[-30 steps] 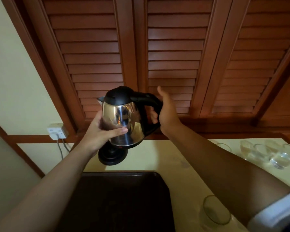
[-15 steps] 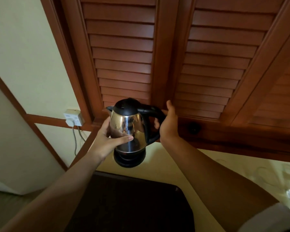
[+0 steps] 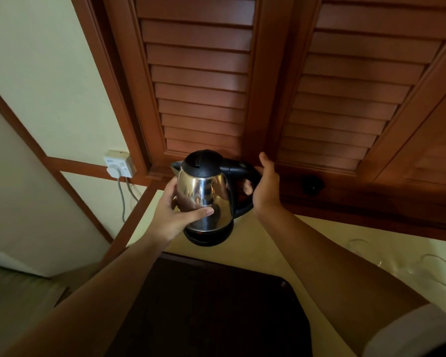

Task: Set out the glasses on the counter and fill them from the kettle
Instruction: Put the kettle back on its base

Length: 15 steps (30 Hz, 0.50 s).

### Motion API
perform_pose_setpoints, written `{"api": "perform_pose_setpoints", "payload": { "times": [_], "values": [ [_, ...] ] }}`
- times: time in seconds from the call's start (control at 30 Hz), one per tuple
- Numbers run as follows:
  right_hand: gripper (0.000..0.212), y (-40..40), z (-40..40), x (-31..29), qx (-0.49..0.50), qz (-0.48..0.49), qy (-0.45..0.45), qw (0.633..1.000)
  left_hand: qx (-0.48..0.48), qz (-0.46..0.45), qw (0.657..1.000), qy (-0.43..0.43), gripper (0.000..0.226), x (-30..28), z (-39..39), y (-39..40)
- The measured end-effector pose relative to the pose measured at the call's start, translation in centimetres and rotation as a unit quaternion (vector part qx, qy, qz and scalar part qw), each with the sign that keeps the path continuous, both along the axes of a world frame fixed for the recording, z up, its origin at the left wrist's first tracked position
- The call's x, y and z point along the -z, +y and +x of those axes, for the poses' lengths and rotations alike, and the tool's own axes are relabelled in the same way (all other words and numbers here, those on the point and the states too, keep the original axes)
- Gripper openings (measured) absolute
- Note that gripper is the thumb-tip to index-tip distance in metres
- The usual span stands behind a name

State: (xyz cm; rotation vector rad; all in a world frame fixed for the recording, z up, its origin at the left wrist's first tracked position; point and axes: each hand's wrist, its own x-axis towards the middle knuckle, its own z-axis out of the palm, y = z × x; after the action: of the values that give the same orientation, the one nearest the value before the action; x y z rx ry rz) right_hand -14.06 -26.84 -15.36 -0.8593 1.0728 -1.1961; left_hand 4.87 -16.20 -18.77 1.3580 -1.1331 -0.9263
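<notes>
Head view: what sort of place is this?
Probably a hotel-room or home tea corner: a kettle, glasses on a cream counter, and louvred wooden doors behind.

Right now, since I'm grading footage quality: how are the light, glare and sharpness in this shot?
Head view: dim, warm light; the kettle carries bright glare and mirrors the left hand; the glasses at lower right look faint and smeared; the tray is nearly black; lens distortion tilts the shutters.

A dark tray [image 3: 211, 305] lies below louvered shutters [image 3: 198, 86], wall socket [image 3: 119, 164] left.
</notes>
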Motion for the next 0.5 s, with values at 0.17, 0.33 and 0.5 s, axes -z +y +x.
{"api": "perform_pose_setpoints", "payload": {
  "times": [0.17, 0.33, 0.5],
  "values": [
    [0.061, -0.3, -0.5, 0.6, 0.003, -0.023, 0.019, 1.0, 0.007, 0.006, 1.0, -0.016, 0.096, -0.1, -0.3, -0.1],
    [0.063, 0.2, -1.2, 1.3, 0.003, -0.049, 0.039, 0.998, 0.01, 0.007, 0.999, -0.047, 0.113, 0.4, -0.4, 0.7],
    [0.059, 0.7, -1.7, 1.8, 0.011, -0.045, 0.052, 0.998, 0.027, 0.003, 0.998, -0.052, 0.116, 0.7, -0.4, 0.6]
  ]
}}
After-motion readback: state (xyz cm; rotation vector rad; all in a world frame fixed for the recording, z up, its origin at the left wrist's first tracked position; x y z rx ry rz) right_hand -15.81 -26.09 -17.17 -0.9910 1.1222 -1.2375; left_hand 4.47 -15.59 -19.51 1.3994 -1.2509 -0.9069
